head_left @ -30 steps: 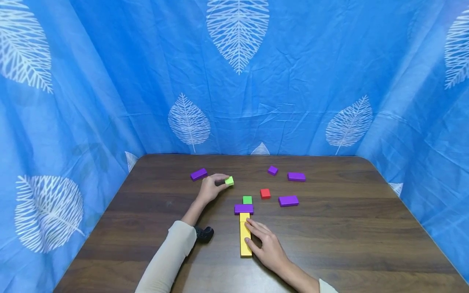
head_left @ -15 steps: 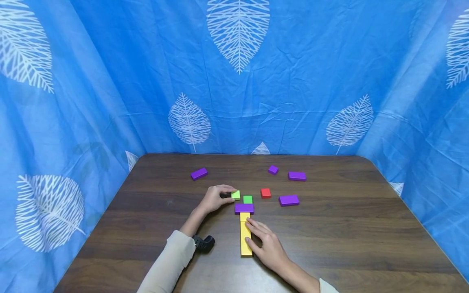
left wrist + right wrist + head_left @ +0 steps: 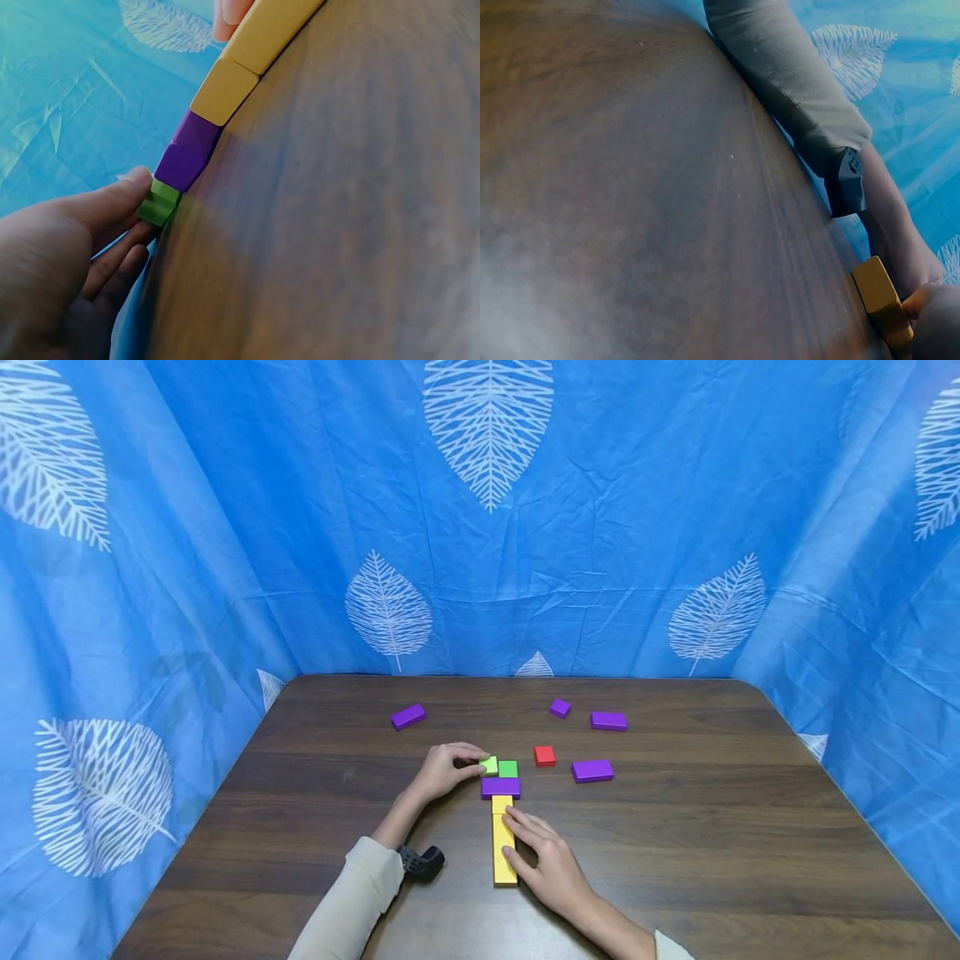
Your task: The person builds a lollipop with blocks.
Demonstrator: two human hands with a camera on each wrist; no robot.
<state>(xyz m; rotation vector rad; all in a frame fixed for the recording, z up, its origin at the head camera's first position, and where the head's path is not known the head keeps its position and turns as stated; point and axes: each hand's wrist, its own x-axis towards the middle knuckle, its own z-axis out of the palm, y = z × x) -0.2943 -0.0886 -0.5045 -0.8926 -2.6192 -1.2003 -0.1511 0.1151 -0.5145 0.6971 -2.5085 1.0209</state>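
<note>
My left hand [image 3: 444, 773] pinches a light green block [image 3: 490, 766] between thumb and fingers, at the left side of a green block [image 3: 507, 769]. Both small blocks lie along the far side of a purple block [image 3: 500, 787]. A short yellow block [image 3: 502, 804] and a long yellow block [image 3: 504, 852] run from it toward me in a line. My right hand [image 3: 551, 868] rests against the right side of the yellow blocks, fingers relaxed and fingertips on them. In the left wrist view, the left thumb [image 3: 124, 196] touches a green block [image 3: 159, 202] beside the purple one.
A red block [image 3: 544, 756] lies right of the row. Purple blocks lie farther out: one at far left [image 3: 408, 717], a small one [image 3: 559, 708] and two longer ones [image 3: 608, 721] at right. A black wrist device [image 3: 422, 862] hangs under the left wrist. Blue curtains [image 3: 480, 593] surround the wooden table.
My left hand has brought the light green block toward me and to the right, from apart to beside the green block. My right hand has stayed at the yellow blocks.
</note>
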